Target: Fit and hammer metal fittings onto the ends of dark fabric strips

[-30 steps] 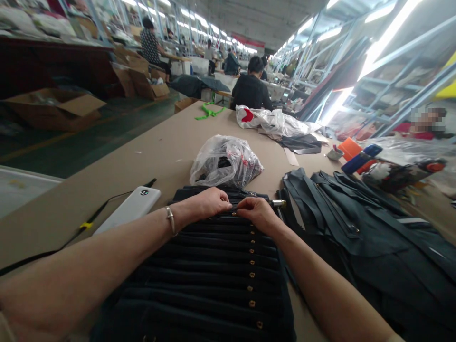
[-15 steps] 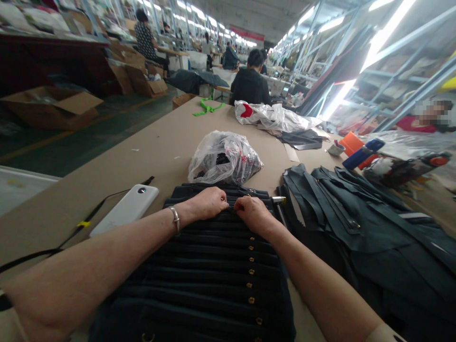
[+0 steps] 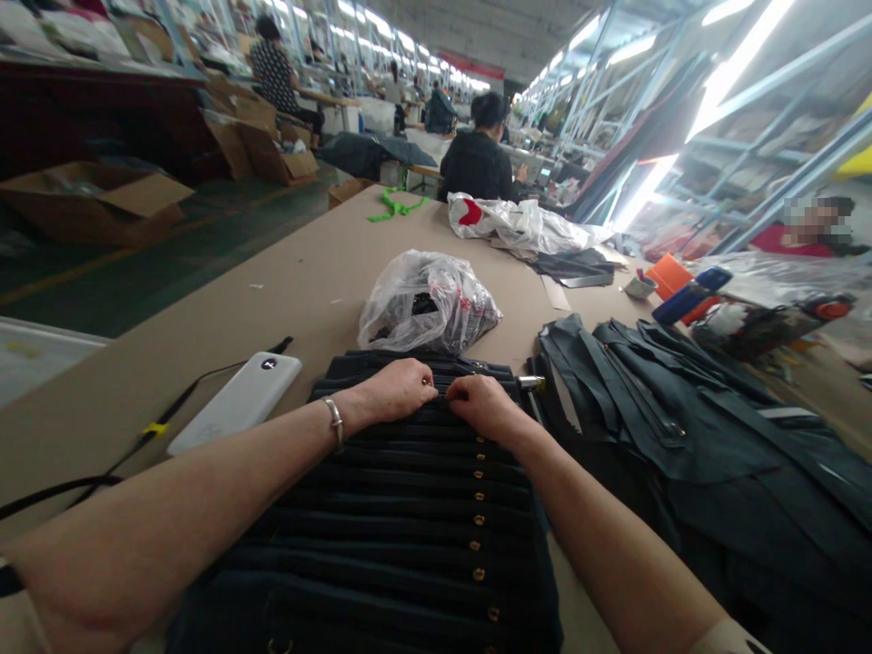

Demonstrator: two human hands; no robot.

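Note:
A row of overlapping dark fabric pieces [image 3: 381, 509] lies in front of me, with small gold metal fittings, apparently zipper pulls, lined up along its right part. Near the far end of the row, my left hand [image 3: 407, 386] is closed, fingertips pinching the edge of one dark fabric piece. A small gold glint shows at its fingers. Close beside it, my right hand [image 3: 482, 404] is also closed, pinching the same piece. The fingertips nearly meet, and exactly what lies between them is partly hidden. Just beyond both hands sits a clear plastic bag [image 3: 429, 304] with dark contents.
A white power bank [image 3: 238, 400] with a black cable lies left. To the right is a pile of dark zippered fabric [image 3: 654, 409]. A metal-tipped tool [image 3: 530, 382] lies between the stacks. Farther back are a white plastic bag [image 3: 524, 222] and a green strap [image 3: 395, 204]. People sit beyond.
The view has shifted very slightly. Both hands stay pinched at nearly the same spot, with only slight movement of the fingers.

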